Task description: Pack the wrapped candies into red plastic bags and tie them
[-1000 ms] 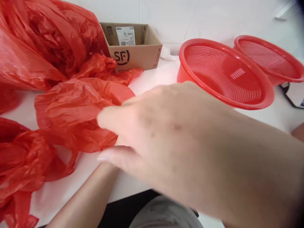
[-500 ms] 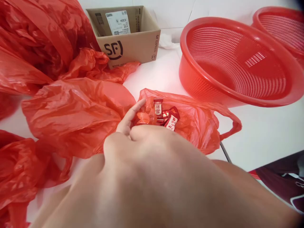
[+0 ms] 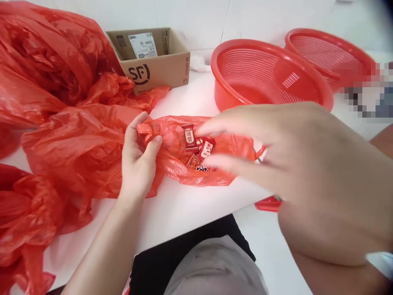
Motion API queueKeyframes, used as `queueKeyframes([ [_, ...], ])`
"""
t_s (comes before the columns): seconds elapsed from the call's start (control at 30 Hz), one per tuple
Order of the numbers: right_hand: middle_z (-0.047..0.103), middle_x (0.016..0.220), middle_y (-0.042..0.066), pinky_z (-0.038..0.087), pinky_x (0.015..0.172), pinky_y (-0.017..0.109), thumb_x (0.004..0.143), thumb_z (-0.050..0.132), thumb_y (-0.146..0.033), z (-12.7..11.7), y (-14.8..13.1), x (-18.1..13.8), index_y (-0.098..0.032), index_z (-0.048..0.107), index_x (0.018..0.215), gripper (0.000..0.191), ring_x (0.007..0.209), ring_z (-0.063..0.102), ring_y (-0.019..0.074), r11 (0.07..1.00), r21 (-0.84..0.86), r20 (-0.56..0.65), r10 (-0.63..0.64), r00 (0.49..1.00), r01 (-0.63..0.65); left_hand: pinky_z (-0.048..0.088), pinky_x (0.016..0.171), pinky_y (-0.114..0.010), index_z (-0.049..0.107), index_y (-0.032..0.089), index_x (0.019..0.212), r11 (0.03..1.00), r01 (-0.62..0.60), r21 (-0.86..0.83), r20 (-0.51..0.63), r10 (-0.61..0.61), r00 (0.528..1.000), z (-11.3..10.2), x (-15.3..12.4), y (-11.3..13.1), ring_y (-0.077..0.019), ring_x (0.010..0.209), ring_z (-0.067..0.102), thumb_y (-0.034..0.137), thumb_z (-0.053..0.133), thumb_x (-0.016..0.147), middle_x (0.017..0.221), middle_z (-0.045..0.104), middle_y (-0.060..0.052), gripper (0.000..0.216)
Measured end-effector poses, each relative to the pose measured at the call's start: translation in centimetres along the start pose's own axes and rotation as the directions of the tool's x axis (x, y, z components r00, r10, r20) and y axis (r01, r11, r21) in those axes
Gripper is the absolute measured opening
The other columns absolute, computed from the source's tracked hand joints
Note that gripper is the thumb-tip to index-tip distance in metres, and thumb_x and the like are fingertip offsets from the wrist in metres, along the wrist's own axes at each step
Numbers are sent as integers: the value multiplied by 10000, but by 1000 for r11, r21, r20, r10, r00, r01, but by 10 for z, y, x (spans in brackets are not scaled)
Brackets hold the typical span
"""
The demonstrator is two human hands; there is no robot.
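Red plastic bag [image 3: 187, 177] lies mid-frame, mouth gaping upward, wrapped packets showing inside. White tabletop [image 3: 184, 221] beneath it, meeting a pale tiled wall [image 3: 196, 18] along the top of the frame

Upper left: big red bundle [image 3: 61, 53] of crinkled film, heaped high. Left of centre, in front of that: loose red sheet [image 3: 73, 147] of film, spread low, its right side behind the left hand. Lower left corner: crumpled red film [image 3: 33, 205], strips trailing down

Upper right of centre: near basket [image 3: 233, 92], red, round, mesh-sided, partly covered by the right hand. Far basket [image 3: 325, 53], also red, behind and to the right. Upper left of centre: brown carton [image 3: 166, 69], open-topped, SF printed on the front, white label [image 3: 143, 45] on the inner back

Right hand [image 3: 297, 155], right half of frame: fingers parted, thumb well clear of them, above the bag; tips blurred, so contact with the packets can't be judged. Left hand [image 3: 138, 159], left of centre: thumb and fingers pinching the bag's gathered left end

White wad [image 3: 199, 63] just right of the carton. Cream-labelled packet [image 3: 190, 138] near-upright at the bag's middle; tilted packet [image 3: 206, 149] just to its lower right
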State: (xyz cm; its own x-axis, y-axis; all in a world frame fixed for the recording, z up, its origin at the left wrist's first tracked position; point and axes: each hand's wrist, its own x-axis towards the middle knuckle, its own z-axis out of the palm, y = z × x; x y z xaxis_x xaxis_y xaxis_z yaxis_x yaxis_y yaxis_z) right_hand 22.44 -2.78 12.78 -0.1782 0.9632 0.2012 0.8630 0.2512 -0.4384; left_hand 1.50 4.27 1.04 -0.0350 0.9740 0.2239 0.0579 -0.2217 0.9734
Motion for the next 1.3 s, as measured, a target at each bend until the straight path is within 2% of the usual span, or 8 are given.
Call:
queueKeyframes([
  [0.13,672,1165,2,537,738,464,854,607,-471,2,47,-46,-318,644,1160,345,847,667,263,952,-210,-162,192,968,-224,425,1060,-403,457,263,1362,969,-118,219,15,118,993,0,-2,-1,-234,1186,550,281,718,778,1324,550,-67,640],
  [0.23,578,1299,56,544,769,430,838,640,-449,26,77,-78,-309,605,1237,424,982,642,269,954,-35,-207,285,936,-298,384,1090,-392,404,273,1400,918,-204,341,62,195,979,0,-5,-4,-248,1263,496,189,715,734,1446,455,-66,741],
  [0.43,630,1226,67,549,814,394,861,621,-469,54,83,-80,-258,646,1160,367,1010,637,228,817,510,-145,391,909,-270,515,895,-390,301,269,1472,858,-128,498,134,70,989,-1,-27,16,-240,1015,648,123,581,723,1225,624,-86,813],
  [0.67,688,1117,47,552,797,333,805,704,-371,23,71,-57,-240,719,984,222,1029,636,204,604,797,-275,378,884,-10,519,746,-380,397,221,1439,564,-136,815,127,55,990,-26,-32,62,-249,755,669,166,478,770,898,704,-71,676],
  [0.83,695,990,35,546,763,294,798,693,-289,-35,71,-27,-232,731,881,108,871,654,158,409,910,-253,419,872,67,488,763,-397,678,193,960,361,-181,915,143,130,981,-47,0,126,-278,791,642,207,474,770,741,646,-63,279],
  [0.93,680,966,49,531,753,290,813,643,-192,-78,55,-10,-207,725,860,96,806,635,141,423,892,-340,389,856,162,505,728,-380,691,196,851,410,-146,900,84,166,983,-51,13,179,-217,693,608,249,516,743,667,608,-22,213],
  [1.07,659,945,58,513,694,296,804,618,-111,-112,20,-4,-196,710,879,145,753,606,140,525,784,-508,235,829,331,548,711,-345,696,171,856,654,-106,749,-4,164,986,-45,17,224,-157,665,631,203,524,718,716,639,-14,223],
  [1.3,675,806,-6,474,590,238,815,576,-57,-123,-3,-12,-180,687,896,185,683,604,96,646,699,-513,154,845,307,529,911,-436,697,91,868,834,-53,549,266,-115,957,-47,23,211,-187,905,681,180,568,751,905,713,-60,196],
])
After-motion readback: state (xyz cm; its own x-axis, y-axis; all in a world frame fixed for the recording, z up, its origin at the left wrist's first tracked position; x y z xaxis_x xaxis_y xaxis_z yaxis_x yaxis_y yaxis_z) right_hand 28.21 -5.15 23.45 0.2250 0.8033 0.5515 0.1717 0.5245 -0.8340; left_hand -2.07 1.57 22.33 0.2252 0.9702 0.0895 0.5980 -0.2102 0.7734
